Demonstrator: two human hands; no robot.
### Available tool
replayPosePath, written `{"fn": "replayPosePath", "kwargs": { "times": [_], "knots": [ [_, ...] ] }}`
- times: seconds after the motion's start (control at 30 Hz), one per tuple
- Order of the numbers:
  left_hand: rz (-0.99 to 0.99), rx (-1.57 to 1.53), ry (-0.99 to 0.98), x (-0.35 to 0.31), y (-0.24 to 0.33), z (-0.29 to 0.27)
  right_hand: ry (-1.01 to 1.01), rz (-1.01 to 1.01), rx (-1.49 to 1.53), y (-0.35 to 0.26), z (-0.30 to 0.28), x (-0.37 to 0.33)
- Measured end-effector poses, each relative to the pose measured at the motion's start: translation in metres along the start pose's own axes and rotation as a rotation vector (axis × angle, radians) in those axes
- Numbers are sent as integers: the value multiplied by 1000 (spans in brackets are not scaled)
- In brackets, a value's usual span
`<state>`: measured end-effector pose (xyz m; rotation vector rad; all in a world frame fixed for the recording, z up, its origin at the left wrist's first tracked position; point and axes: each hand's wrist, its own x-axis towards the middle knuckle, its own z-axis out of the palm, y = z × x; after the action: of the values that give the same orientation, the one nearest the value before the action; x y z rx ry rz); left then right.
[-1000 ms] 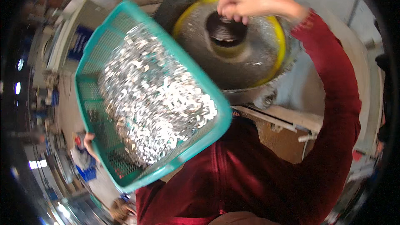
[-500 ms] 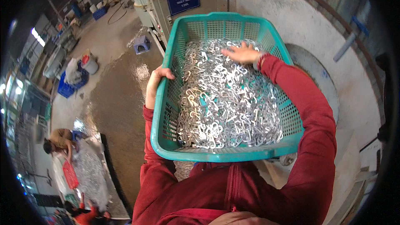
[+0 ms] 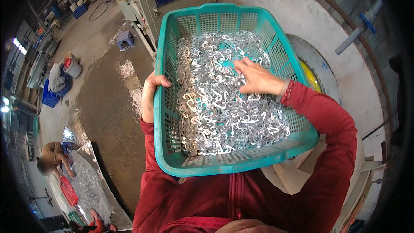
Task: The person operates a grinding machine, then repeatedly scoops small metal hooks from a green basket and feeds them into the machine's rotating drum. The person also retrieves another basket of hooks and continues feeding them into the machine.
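Note:
A green plastic basket (image 3: 233,170) with slotted walls is held up in front of my body. Across its bottom lies a layer of small silvery hook-shaped metal pieces (image 3: 215,116), thinner in spots where green shows through. My left hand (image 3: 152,90) grips the basket's left side, thumb over the rim and fingers hidden outside. Over the pieces, right of the middle, is my right hand (image 3: 258,77), its fingers bent and partly spread, touching or just above the pieces. I cannot make out anything held in it. A red beaded bracelet (image 3: 288,91) circles my right wrist.
A grey cabinet (image 3: 146,21) with a blue sign stands beyond the basket. Beside a pale curved wall (image 3: 353,73) is a round tub (image 3: 330,99) with something yellow. At lower left, people work at a table (image 3: 125,224). A small stool (image 3: 125,40) stands on wet floor.
My right hand has drawn back from the basket's far part toward its middle, and its fingers have curled more. Green patches of the bottom now show at the far side. The view has shifted slightly.

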<state>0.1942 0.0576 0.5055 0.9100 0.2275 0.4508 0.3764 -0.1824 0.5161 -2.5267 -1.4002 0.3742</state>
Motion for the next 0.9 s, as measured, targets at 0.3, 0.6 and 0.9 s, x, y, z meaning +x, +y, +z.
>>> {"fn": "replayPosePath", "kwargs": {
  "times": [0.3, 0.6, 0.9],
  "knots": [
    [77, 14, -124, -3, -6, -5, -7, 222, 1144, 26, -80, 20],
    [216, 123, -101, -28, -15, 16, 219, -150, 1407, 51, -155, -59],
    [-103, 286, -121, -1, 1, 0, 580, 104, 1429, 175, -166, -223]
  ]
}}
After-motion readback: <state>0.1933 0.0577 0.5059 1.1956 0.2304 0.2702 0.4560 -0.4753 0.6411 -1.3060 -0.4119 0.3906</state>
